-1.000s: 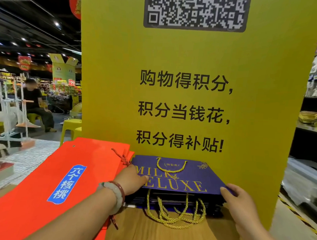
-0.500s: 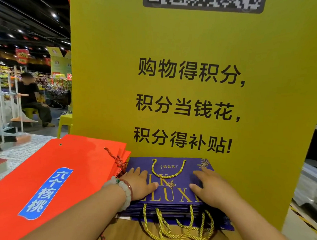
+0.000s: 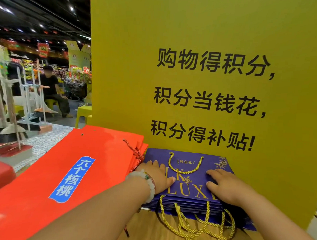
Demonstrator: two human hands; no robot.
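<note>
Nearest, on the wood table (image 3: 146, 234): gold cords (image 3: 195, 229), trailing loose from the stack. Next, the purple bags (image 3: 158, 154), a flat stack on the table at the foot of the sign. The left hand (image 3: 157, 175) (beaded bracelet (image 3: 150, 186) at the wrist) lay flat on the top bag's left part, grip slack, fingers straight, nothing held. The right hand (image 3: 223, 186) pressed flat on its right part, grip likewise unclosed. The red bags (image 3: 102, 153), stacked, lay just beside on the left. The yellow sign (image 3: 193, 31) stood behind.

Purple bags (image 3: 197, 175) with gold lettering, orange-red bags (image 3: 66, 163) with blue labels, yellow board (image 3: 193, 31)
</note>
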